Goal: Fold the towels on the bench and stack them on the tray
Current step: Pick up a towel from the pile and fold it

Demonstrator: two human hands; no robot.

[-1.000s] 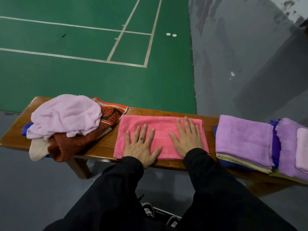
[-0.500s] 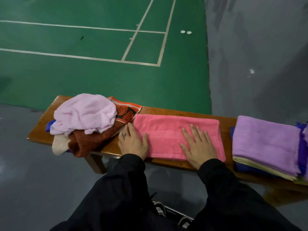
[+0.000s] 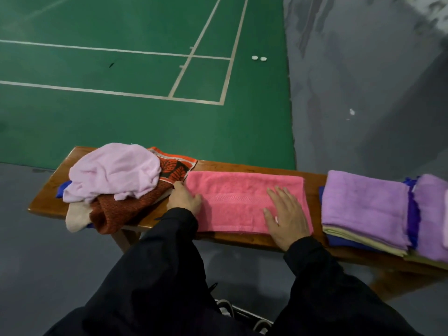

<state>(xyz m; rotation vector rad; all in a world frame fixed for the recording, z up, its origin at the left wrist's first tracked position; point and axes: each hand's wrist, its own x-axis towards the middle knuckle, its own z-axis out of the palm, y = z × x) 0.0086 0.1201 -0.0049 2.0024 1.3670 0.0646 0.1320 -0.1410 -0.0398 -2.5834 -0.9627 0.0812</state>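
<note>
A pink towel [image 3: 242, 197] lies folded into a flat strip along the middle of the wooden bench [image 3: 48, 197]. My left hand [image 3: 185, 198] is at its left end, thumb on top and fingers curled at the edge. My right hand [image 3: 284, 214] presses flat on the towel's right part, fingers spread. A loose heap of unfolded towels sits at the bench's left end, with a pale pink towel [image 3: 114, 173] on top of a rust-orange patterned towel [image 3: 126, 209]. Folded purple towels [image 3: 363, 207] are stacked at the right over beige and blue ones. No tray shows under them.
A second folded purple pile [image 3: 431, 214] lies at the frame's right edge. Behind the bench are a green court floor [image 3: 145, 129] with white lines and grey concrete [image 3: 363, 93]. My shoes show below the bench.
My left hand slid from the towel's middle to its left end and curled at the edge. My right hand stayed flat on the right part. The view shifted left.
</note>
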